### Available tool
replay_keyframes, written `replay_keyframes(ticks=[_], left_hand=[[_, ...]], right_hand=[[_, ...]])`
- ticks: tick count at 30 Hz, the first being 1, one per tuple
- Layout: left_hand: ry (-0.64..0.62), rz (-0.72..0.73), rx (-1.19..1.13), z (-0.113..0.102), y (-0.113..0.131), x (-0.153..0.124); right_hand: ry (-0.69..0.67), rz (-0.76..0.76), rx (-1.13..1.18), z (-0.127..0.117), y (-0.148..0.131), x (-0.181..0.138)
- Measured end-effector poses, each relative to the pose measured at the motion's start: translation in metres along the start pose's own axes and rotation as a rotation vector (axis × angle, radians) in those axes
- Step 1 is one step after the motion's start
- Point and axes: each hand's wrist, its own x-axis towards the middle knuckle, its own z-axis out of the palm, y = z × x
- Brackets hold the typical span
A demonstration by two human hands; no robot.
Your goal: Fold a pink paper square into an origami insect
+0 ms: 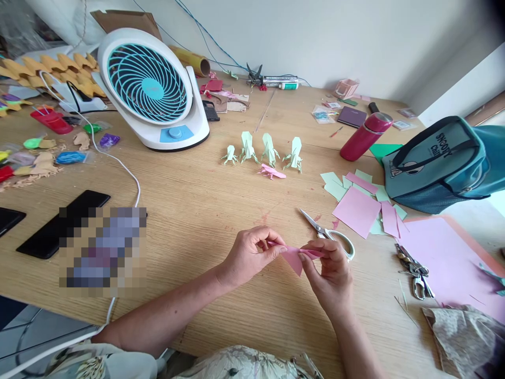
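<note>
Head view: left grip [249,253] and right grip [332,276] both pinch folded pink paper [292,259]; scissors [324,232] lie just beyond the right grip.

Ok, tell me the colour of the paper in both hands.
The paper is pink, clearest in the head view.

Pink folded paper piece [292,258], plain. Pale-green folded-paper insect figures [269,149], four; pink folded-paper insect figure [272,172], one. Square pink paper sheet [357,210], plain. Silver-bladed scissors [323,229], whitish handles. Round-headed white fan [152,88], turquoise grille and hub, light-blue control panel. Cylindrical magenta bottle [365,138], single-coloured body. Teal fabric bag [424,171], black lettering, dark straps. Light-brown wooden tabletop [189,205], streaked grain, reddish smudges. Pale cloth garment [244,363], leafy print.
</note>
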Motion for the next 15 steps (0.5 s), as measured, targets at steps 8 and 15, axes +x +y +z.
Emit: replay_keyframes(ticks=[8, 15], left_hand=[[0.012, 0.037, 0.009, 0.000, 0.003, 0.000], [0.004, 0.121, 0.074, 0.002, 0.003, -0.002]], right_hand=[[-0.053, 0.107, 0.058, 0.001, -0.004, 0.003], [-0.112, 0.163, 0.103, 0.005, -0.010, 0.004]])
